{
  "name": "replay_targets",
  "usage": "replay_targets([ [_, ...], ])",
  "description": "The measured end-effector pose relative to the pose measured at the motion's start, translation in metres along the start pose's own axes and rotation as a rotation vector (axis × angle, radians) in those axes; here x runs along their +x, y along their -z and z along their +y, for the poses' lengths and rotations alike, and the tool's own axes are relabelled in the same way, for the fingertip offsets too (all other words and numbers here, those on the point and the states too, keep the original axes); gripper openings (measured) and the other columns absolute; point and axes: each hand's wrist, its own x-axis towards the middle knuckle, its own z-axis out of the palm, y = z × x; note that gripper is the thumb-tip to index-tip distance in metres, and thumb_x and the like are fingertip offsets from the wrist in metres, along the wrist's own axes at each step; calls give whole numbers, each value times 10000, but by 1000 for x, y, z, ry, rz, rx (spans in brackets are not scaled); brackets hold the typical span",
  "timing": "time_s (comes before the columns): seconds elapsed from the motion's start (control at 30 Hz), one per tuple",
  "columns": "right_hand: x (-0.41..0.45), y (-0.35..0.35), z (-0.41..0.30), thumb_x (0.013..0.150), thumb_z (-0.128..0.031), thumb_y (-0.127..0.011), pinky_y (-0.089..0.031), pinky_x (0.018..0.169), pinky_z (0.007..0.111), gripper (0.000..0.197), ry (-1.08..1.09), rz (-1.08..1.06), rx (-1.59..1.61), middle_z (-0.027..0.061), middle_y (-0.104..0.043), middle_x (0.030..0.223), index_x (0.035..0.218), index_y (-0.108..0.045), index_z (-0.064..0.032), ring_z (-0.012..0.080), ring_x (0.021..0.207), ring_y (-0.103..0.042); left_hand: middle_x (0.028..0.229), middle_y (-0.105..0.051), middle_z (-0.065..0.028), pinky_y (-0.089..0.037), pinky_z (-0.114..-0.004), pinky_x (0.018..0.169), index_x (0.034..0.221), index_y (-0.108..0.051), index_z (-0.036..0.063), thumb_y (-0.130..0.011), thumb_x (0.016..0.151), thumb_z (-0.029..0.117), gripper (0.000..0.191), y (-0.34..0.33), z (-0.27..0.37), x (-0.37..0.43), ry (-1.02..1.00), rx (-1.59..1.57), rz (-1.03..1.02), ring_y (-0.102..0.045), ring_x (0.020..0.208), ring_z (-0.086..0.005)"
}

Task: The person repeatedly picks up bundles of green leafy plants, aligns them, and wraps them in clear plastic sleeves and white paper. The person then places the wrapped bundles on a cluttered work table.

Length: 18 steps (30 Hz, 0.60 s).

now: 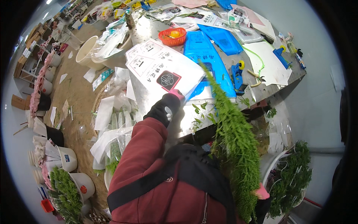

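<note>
My left hand (pixel 177 94), in a pink glove, lies on the lower corner of a stack of white printed flower sleeves (pixel 151 64) on the metal table (pixel 179 123); whether its fingers grip a sleeve cannot be told. My right hand (pixel 262 192), also pink-gloved, is at the lower right, shut on a long bunch of green foliage stems (pixel 235 128). The bunch slants up from there, and its thin end reaches over the blue plastic sleeves (pixel 207 56). Right of it stands a blue tape dispenser (pixel 237 77). Loose leaves lie near the table's front edge.
An orange plastic basket (pixel 172 37) stands behind the sleeves. White paper sheets (pixel 265 61) and another blue dispenser (pixel 281 58) lie on the right. Cream buckets (pixel 89 53) stand left of the table. A tub of dark greenery (pixel 291 179) is at my lower right; wrapped bunches (pixel 117 123) stand at my left.
</note>
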Motion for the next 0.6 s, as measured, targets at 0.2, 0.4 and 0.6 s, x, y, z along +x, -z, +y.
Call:
replay_targets([
  [0.2, -16, -83, -81, 701, 0, -759, -508, 805, 330, 990, -231, -31, -123, 170, -393, 1363, 1443, -104, 27, 202, 947, -609, 853, -674, -109, -493, -306, 740, 942, -658, -39, -761, 728, 348, 453, 9, -1, 5, 145, -706, 157, -620, 772, -186],
  [0.4, -12, -95, -115, 738, -72, -742, -457, 924, 342, 949, -68, -158, -548, 175, -422, 1351, 1450, -120, 8, 216, 1160, -502, 876, -671, -132, -494, -310, 723, 900, -651, -25, -716, 760, 249, 314, 28, 4, 6, 105, -851, 517, -629, 791, -191],
  [0.6, 41, -77, -137, 821, -152, -661, -453, 915, 336, 679, 48, -414, -511, 109, -559, 1236, 1394, -323, -13, 213, 1092, -547, 763, -604, -129, -491, -386, 675, 756, -633, 70, -694, 664, 126, 124, 47, 36, -66, -234, -152, 562, -611, 752, -297],
])
